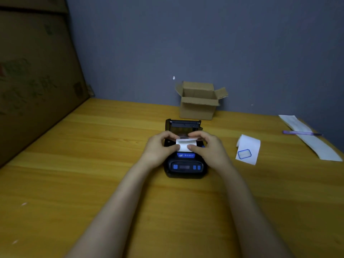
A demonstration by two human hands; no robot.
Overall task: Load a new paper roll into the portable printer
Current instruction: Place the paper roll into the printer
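Note:
A black portable printer (185, 168) with blue buttons sits mid-table, its lid (183, 124) standing open at the back. A white paper roll (185, 145) lies in the printer's open bay, its loose end drawn toward me. My left hand (160, 146) pinches the roll's left edge between thumb and fingers. From the other side my right hand (206, 146) pinches its right edge. The fingers hide both ends of the roll and most of the bay.
A second paper roll (248, 148) with a blue label lies right of the printer. A long paper strip (309, 138) and a purple pen (299, 133) lie at the far right. A small open carton (199, 101) stands behind the printer; a big cardboard box (33, 71) fills the left.

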